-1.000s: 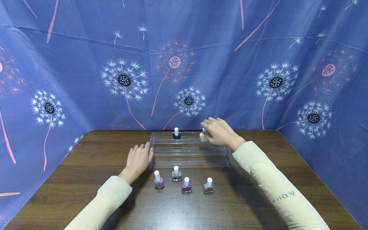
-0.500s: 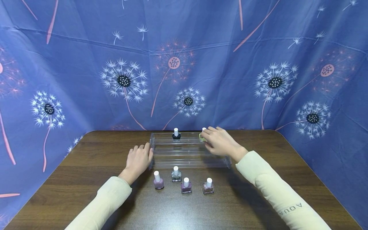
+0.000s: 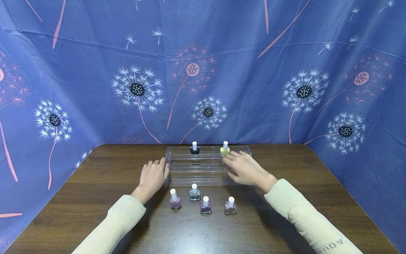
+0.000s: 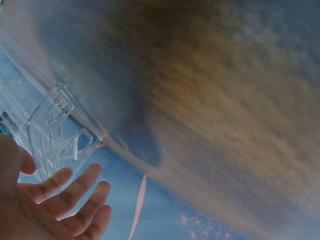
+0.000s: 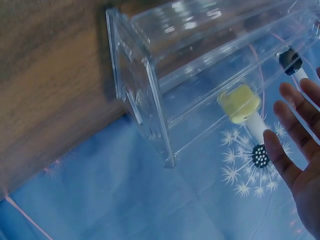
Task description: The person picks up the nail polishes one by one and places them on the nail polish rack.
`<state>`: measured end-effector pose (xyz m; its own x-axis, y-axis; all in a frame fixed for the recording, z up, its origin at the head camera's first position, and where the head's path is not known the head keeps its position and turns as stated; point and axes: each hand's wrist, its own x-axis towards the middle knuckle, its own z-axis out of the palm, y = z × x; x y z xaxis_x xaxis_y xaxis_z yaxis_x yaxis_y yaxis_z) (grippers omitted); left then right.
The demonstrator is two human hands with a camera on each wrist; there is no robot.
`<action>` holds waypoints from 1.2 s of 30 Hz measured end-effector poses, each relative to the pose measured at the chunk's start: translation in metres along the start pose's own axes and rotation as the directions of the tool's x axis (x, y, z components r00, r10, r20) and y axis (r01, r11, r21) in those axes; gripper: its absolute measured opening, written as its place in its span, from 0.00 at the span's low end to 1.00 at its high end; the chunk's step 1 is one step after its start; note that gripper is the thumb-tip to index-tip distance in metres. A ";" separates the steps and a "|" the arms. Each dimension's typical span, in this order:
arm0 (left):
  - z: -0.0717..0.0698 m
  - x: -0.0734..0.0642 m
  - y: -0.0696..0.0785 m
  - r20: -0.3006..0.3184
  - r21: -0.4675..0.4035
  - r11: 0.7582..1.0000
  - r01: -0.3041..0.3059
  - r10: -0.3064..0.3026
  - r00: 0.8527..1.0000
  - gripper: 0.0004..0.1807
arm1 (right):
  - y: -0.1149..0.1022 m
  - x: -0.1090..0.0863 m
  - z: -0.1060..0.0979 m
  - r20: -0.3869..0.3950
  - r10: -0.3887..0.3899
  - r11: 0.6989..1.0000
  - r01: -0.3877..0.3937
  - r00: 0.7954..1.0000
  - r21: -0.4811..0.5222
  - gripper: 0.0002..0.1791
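Observation:
A clear tiered rack (image 3: pixel 207 169) stands at the back of the table. On its top tier are a black nail polish bottle (image 3: pixel 195 149) and a yellow nail polish bottle (image 3: pixel 225 151), both upright with white caps. My left hand (image 3: pixel 153 179) rests at the rack's left end, its fingers loosely spread in the left wrist view. Just in front of the yellow bottle is my right hand (image 3: pixel 243 168), over the rack's right part. The right wrist view shows its fingers (image 5: pixel 295 112) relaxed, holding nothing, apart from the yellow bottle.
In front of the rack stand a lilac bottle (image 3: pixel 175 200), a glittery grey bottle (image 3: pixel 195 194), a purple bottle (image 3: pixel 205 206) and a glittery mauve bottle (image 3: pixel 229 207). A blue dandelion-print cloth (image 3: pixel 247 88) hangs behind the wooden table (image 3: pixel 120 158).
My right hand has let go of the yellow nail polish bottle and drawn back toward me, uncovering it on the top tier. The left hand stays at the rack's left end.

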<state>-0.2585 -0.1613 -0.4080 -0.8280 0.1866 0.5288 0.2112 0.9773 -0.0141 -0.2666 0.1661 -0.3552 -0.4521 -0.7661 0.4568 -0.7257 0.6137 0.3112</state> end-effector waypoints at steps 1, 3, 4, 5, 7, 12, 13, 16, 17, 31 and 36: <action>0.000 0.000 0.000 0.000 0.000 1.000 0.000 0.000 1.000 0.12 | -0.001 -0.001 0.000 -0.006 -0.008 1.000 0.008 1.000 0.001 0.07; 0.000 0.000 0.000 -0.005 0.000 1.000 0.000 0.000 1.000 0.12 | -0.005 -0.003 -0.001 -0.018 -0.024 1.000 0.024 1.000 0.008 0.06; 0.000 0.000 0.000 -0.005 0.001 1.000 0.000 0.000 1.000 0.11 | -0.006 -0.005 -0.001 -0.018 -0.028 1.000 0.028 0.999 0.012 0.05; 0.000 0.000 0.000 -0.004 0.001 1.000 0.001 -0.001 1.000 0.11 | -0.008 -0.006 -0.001 -0.018 -0.031 0.999 0.032 0.999 0.013 0.05; -0.001 0.000 0.000 -0.002 -0.001 1.000 0.004 -0.004 1.000 0.11 | -0.011 -0.008 -0.001 -0.018 -0.035 0.999 0.036 0.999 0.021 0.06; -0.002 0.000 0.001 0.016 -0.007 1.000 0.010 -0.010 1.000 0.12 | -0.018 -0.013 -0.003 -0.024 -0.049 0.998 0.050 0.999 0.045 0.06; -0.002 0.000 0.001 0.017 -0.006 1.000 0.010 -0.010 1.000 0.12 | -0.019 -0.014 -0.003 -0.027 -0.054 0.997 0.055 0.998 0.049 0.06; -0.003 0.000 0.001 0.018 -0.004 1.000 0.007 -0.007 1.000 0.12 | -0.022 -0.017 -0.004 -0.040 -0.066 0.996 0.068 0.997 0.061 0.05; -0.002 0.000 0.001 0.018 -0.003 1.000 0.006 -0.006 1.000 0.12 | -0.023 -0.017 -0.004 -0.045 -0.070 0.995 0.073 0.997 0.065 0.05; 0.000 0.000 0.000 0.015 -0.014 1.000 0.021 -0.021 1.000 0.11 | -0.033 -0.024 -0.010 -0.078 -0.139 0.984 0.147 0.987 0.103 0.04; 0.000 0.000 0.000 0.013 -0.014 1.000 0.017 -0.016 1.000 0.11 | -0.036 -0.025 -0.012 -0.074 -0.159 0.980 0.166 0.985 0.112 0.04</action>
<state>-0.2584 -0.1615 -0.4081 -0.8382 0.1718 0.5175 0.2047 0.9788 0.0066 -0.2228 0.1656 -0.3682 -0.2913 -0.8375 0.4623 -0.8444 0.4522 0.2872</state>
